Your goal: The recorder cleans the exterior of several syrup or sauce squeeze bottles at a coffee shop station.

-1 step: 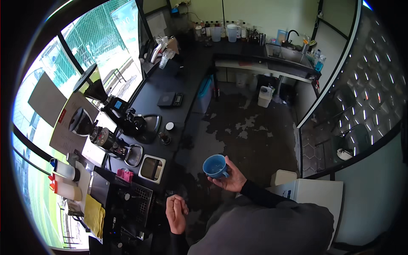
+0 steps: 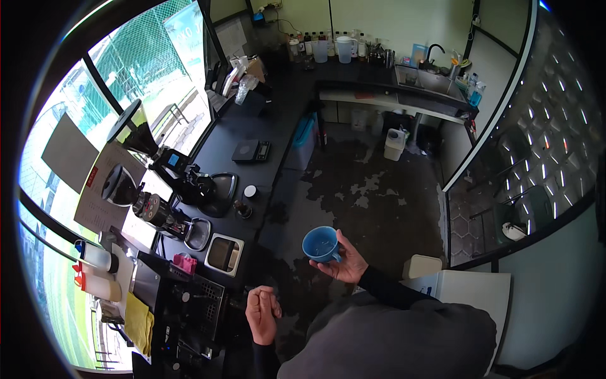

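Note:
A light blue cup [image 2: 319, 242] with a handle sits upright in my right hand [image 2: 341, 266], held out over the floor at the centre, its inside showing. My left hand [image 2: 262, 316] is lower and to the left, beside the dark counter edge, with fingers curled inward; anything inside them is hidden. Nearest to it on the counter are a square steel container [image 2: 223, 254], a black slotted drip grate [image 2: 208, 303] and a pink item [image 2: 184, 264]. A yellow cloth [image 2: 137, 322] lies further left.
Along the left counter stand two grinders [image 2: 197, 188], a scale [image 2: 251, 150], a small jar [image 2: 243, 209] and squeeze bottles [image 2: 100, 281]. Bottles and pitchers [image 2: 344, 49] line the back counter beside a sink [image 2: 429, 82]. A white appliance [image 2: 473, 303] and bin [image 2: 421, 266] are at right.
My two hands, with the cup in the right one, have risen very slightly in the view. The surroundings have shifted a little.

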`<state>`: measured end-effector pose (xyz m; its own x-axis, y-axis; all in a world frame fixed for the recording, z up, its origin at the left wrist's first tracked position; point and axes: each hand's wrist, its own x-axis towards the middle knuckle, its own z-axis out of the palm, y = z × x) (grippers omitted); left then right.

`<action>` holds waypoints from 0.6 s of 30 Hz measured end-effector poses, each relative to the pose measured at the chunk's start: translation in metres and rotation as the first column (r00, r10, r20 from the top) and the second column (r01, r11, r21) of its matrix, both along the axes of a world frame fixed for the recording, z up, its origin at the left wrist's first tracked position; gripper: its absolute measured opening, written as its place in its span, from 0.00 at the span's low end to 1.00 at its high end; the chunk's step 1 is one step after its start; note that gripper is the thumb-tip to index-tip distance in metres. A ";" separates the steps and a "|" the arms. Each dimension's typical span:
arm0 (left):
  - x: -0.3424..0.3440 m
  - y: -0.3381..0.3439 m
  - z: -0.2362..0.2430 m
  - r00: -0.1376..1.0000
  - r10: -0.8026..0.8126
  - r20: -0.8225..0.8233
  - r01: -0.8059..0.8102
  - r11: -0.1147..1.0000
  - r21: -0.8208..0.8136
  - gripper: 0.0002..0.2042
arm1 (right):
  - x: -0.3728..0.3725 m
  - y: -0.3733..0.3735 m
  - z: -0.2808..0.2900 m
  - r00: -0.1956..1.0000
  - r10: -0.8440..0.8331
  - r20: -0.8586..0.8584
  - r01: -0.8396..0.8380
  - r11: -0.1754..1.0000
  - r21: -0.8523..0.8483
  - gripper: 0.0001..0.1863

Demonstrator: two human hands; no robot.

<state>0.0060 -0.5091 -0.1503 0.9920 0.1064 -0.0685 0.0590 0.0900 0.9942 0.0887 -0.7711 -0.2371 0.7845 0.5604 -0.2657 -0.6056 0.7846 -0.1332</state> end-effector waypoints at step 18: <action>0.243 -0.267 -0.033 0.964 -0.185 -0.192 0.162 0.978 -0.128 0.23 | 0.152 -0.288 -0.008 0.982 -0.179 0.067 0.188 0.845 -0.500 0.40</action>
<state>0.2485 -0.7757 -0.1832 0.9590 -0.0855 -0.2704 0.2814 0.1692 0.9446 0.2412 -1.0588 -0.2449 0.8669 0.1994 -0.4568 -0.4509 0.7043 -0.5483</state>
